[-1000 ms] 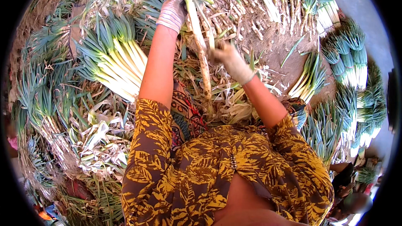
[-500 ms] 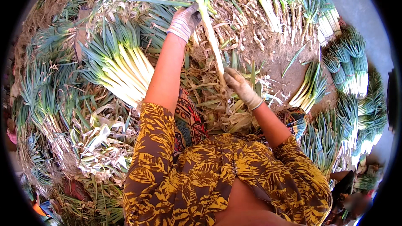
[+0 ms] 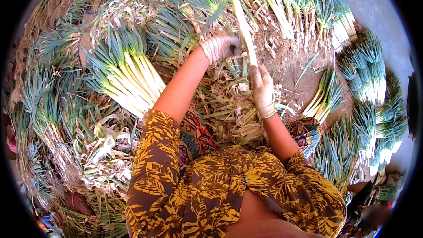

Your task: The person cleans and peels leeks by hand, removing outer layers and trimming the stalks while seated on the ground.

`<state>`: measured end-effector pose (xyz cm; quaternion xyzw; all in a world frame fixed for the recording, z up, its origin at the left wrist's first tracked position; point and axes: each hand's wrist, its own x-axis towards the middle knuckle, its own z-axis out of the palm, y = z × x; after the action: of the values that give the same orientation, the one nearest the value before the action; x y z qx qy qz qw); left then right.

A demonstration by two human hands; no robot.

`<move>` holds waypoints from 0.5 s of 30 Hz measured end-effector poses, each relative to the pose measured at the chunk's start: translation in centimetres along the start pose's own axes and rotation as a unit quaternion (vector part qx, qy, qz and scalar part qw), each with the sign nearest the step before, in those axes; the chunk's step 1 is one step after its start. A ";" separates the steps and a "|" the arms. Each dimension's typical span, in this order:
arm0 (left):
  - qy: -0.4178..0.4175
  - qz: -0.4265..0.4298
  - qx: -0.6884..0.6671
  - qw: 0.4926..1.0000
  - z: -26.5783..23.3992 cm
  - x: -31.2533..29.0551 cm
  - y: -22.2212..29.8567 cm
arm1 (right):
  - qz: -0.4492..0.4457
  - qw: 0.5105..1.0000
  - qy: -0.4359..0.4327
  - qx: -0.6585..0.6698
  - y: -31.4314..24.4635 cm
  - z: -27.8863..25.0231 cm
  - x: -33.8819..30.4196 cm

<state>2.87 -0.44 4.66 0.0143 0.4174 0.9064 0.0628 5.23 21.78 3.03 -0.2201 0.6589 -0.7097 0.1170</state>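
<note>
A long green onion [image 3: 243, 28] stands tilted in front of me, its green leaves pointing away and its pale root end toward me. My right hand [image 3: 263, 89], in a pale glove with a dark fingertip area, is closed round the lower end of that stalk. Close to the left side of the stalk is my left hand [image 3: 222, 48], gloved and smeared by motion, so its fingers cannot be made out. Peeled dry leaves [image 3: 229, 105] lie below both hands, in front of my lap.
A fan of cleaned green onions [image 3: 132, 72] lies at my left, beside a heap of pale peelings [image 3: 108, 150]. Uncleaned onions with roots [image 3: 304, 17] line the far side. A small cleaned bunch [image 3: 324, 94] lies at right, with tied bundles [image 3: 368, 70] beyond it.
My left hand has come down and right from the upper stalk. My right hand has moved up a little and grips the root end, and the green onion has shifted right.
</note>
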 end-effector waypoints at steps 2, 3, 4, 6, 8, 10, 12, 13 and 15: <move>0.057 -0.072 0.140 0.986 -1.4 0.1 -0.9 | -0.001 1.000 0.009 0.027 -1.4 0.3 0.5; 0.114 -0.131 0.381 0.908 -2.2 0.8 -0.4 | -0.008 1.000 0.009 0.013 -1.5 -0.1 0.5; 0.168 -0.182 0.594 0.765 -3.2 1.2 0.2 | -0.015 1.000 0.005 0.000 -1.6 -0.3 0.3; 0.243 -0.133 0.693 0.666 -8.7 0.5 -0.1 | -0.031 0.999 -0.006 -0.017 -1.9 -0.3 -0.7; 0.244 -0.050 0.579 0.776 -12.7 -0.1 1.8 | -0.025 0.999 -0.029 -0.015 -1.2 -0.1 -2.0; 0.155 -0.045 0.310 0.937 -7.9 0.1 4.8 | 0.005 1.000 -0.017 -0.007 2.0 -1.6 -3.5; 0.059 0.011 -0.122 0.991 -3.1 -1.8 6.1 | -0.020 0.999 -0.025 -0.026 4.5 -1.9 -5.4; 0.060 0.073 -0.114 0.989 -1.2 -2.1 6.0 | -0.010 0.999 -0.029 -0.039 6.3 -2.0 -6.2; 0.035 0.167 -0.098 0.980 -1.0 -2.7 5.6 | 0.005 0.994 -0.077 -0.076 7.5 -1.4 -7.2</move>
<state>4.87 -5.14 8.38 0.0456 0.3200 0.9407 -0.1034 9.91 25.50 -5.58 -0.2791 0.7010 -0.6381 0.1536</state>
